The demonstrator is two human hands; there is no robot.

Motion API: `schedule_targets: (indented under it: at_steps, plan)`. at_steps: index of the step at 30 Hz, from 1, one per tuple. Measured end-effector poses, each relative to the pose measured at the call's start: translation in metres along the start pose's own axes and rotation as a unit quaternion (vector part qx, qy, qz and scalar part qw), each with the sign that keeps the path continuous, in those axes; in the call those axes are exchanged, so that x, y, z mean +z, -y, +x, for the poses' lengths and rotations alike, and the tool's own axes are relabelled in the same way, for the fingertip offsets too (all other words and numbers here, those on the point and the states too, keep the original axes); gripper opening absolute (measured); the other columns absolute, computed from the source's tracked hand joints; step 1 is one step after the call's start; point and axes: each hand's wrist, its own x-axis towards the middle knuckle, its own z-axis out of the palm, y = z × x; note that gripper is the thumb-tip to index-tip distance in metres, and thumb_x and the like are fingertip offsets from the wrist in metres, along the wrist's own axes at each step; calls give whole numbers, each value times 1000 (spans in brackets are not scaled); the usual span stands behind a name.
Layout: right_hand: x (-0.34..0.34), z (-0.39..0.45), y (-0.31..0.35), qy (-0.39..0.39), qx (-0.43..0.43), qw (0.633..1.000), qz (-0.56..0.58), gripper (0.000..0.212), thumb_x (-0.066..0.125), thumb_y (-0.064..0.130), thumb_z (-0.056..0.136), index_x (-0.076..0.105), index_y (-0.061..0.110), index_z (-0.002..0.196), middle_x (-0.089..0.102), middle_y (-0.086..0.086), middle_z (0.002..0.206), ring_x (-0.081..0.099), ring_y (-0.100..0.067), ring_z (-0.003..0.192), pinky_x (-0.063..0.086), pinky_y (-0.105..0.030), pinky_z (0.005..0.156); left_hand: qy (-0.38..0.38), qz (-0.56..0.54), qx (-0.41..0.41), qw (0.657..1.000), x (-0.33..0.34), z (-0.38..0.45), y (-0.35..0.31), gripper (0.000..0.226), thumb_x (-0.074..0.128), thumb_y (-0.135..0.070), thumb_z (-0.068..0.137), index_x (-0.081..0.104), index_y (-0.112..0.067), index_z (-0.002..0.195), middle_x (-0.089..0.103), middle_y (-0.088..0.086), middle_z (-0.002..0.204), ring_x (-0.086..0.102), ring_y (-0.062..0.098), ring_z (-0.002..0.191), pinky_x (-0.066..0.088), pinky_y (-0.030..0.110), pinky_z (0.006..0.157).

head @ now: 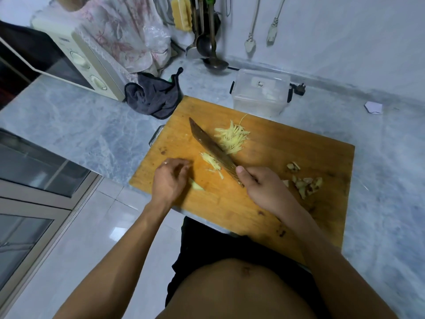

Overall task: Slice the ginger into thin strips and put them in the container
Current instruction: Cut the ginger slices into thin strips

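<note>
On the wooden cutting board [264, 203] lies a heap of thin yellow ginger strips [232, 138] beyond the knife blade. A smaller bunch of strips [211, 162] lies on the near side of the blade. My right hand [262, 187] grips the handle of a dark cleaver [211, 150], whose blade slants up and left between the two piles. My left hand [169, 180] rests on the board left of the small bunch, fingers curled over a pale ginger slice [196, 185] that peeks out beside it. A clear plastic container [259, 94] stands past the board's far edge.
Ginger peel scraps [303, 180] lie at the board's right side. A dark cloth [154, 97] sits left of the container, with a microwave [76, 63] further left. Ladles [211, 49] hang at the back wall. The marble counter [386, 171] extends right.
</note>
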Motion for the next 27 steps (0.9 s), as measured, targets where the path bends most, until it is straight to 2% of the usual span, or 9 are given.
schedule_targets:
  at_steps: [2, 4, 7, 10, 12, 14, 17, 21, 27]
  plan:
    - [9, -4, 4, 31, -11, 999, -11, 50, 39, 48, 103, 35, 15, 66, 35, -2, 61, 35, -14, 53, 27, -31, 54, -19, 1, 13, 1000, -1, -27, 10, 17, 66, -15, 92, 76, -17, 106, 70, 2, 106, 64, 19, 98, 49, 26, 86]
    - [20, -9, 8, 57, -19, 998, -23, 49, 39, 47, 104, 36, 15, 67, 34, -2, 61, 33, -14, 52, 26, -32, 55, -13, 26, 60, 998, 3, -50, 19, 20, 63, -18, 94, 75, -17, 110, 68, 2, 113, 63, 19, 105, 52, 29, 88]
    - [36, -10, 13, 75, -25, 996, -48, 50, 38, 48, 104, 37, 14, 68, 36, -3, 62, 36, -19, 55, 27, -37, 57, 3, 79, 146, 986, 13, -65, 25, 26, 60, -18, 95, 73, -13, 117, 64, 9, 125, 60, 27, 113, 51, 33, 92]
    - [47, -11, 18, 74, -26, 993, -86, 49, 38, 50, 104, 36, 17, 67, 38, -2, 61, 42, -26, 59, 30, -40, 55, 9, 115, 195, 974, 25, -67, 28, 28, 58, -16, 96, 70, -6, 119, 63, 16, 127, 59, 35, 117, 48, 42, 100]
    - [52, -14, 22, 67, -27, 991, -110, 48, 36, 49, 104, 35, 19, 67, 42, -4, 62, 49, -32, 65, 38, -45, 56, 11, 122, 207, 971, 28, -68, 32, 29, 55, -15, 97, 69, -3, 120, 63, 19, 127, 58, 37, 118, 45, 44, 103]
    - [56, -19, 26, 67, -22, 989, -128, 46, 34, 50, 104, 41, 21, 69, 51, -8, 71, 54, -36, 79, 48, -49, 66, 23, 120, 217, 968, 25, -67, 33, 31, 54, -15, 97, 67, -3, 122, 62, 19, 127, 57, 38, 119, 45, 46, 102]
    - [61, -26, 28, 66, -7, 986, -155, 43, 31, 53, 103, 59, 22, 97, 61, -13, 91, 56, -40, 93, 50, -44, 73, 50, 133, 238, 961, 18, -65, 32, 33, 53, -14, 96, 64, -6, 126, 59, 17, 127, 53, 38, 117, 44, 44, 100]
    - [64, -38, 28, 55, -2, 982, -183, 42, 30, 52, 104, 59, 25, 118, 62, -17, 99, 57, -43, 95, 38, -38, 66, 59, 152, 258, 952, 15, -64, 29, 21, 56, -11, 93, 66, -2, 110, 59, 19, 110, 50, 38, 101, 46, 43, 89]
    - [75, -45, 25, 21, -8, 974, -225, 45, 29, 50, 104, 60, 20, 115, 67, -17, 96, 61, -42, 88, 46, -41, 67, 96, 162, 256, 948, 13, -62, 32, 29, 50, -18, 96, 64, -2, 116, 58, 20, 113, 52, 39, 101, 44, 41, 88]
